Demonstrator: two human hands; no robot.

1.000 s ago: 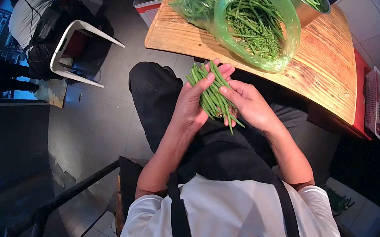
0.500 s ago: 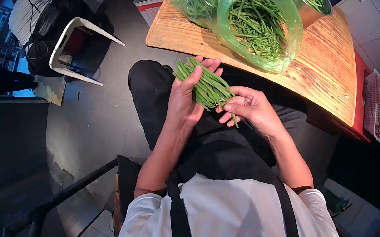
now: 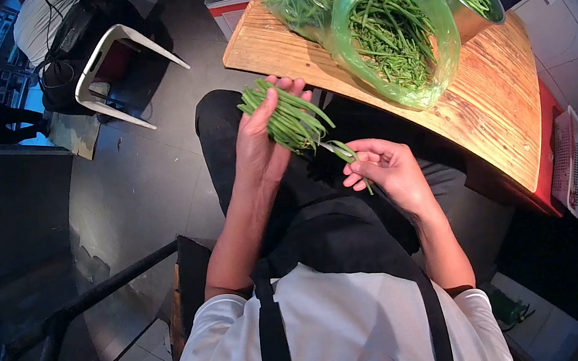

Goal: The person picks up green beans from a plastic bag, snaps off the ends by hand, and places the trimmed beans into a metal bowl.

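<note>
A bundle of green beans lies across my left hand, held by the thumb over its top, with the bean ends pointing towards my right hand. My right hand pinches a bean between thumb and fingers, a short way off the bundle. A thin pale sliver shows beside that bean; I cannot make out what it is. Both hands are above my lap, in front of the wooden table. On the table, an open green plastic bag holds many more beans.
A metal pot with beans stands behind the bag. A white basket is beside the table on the right. At the upper left are a white chair and a person. A dark metal rail runs at the lower left.
My left hand has moved up and left with the bundle. My right hand has drawn slightly right and down with a bean, so a gap now separates it from the bundle.
</note>
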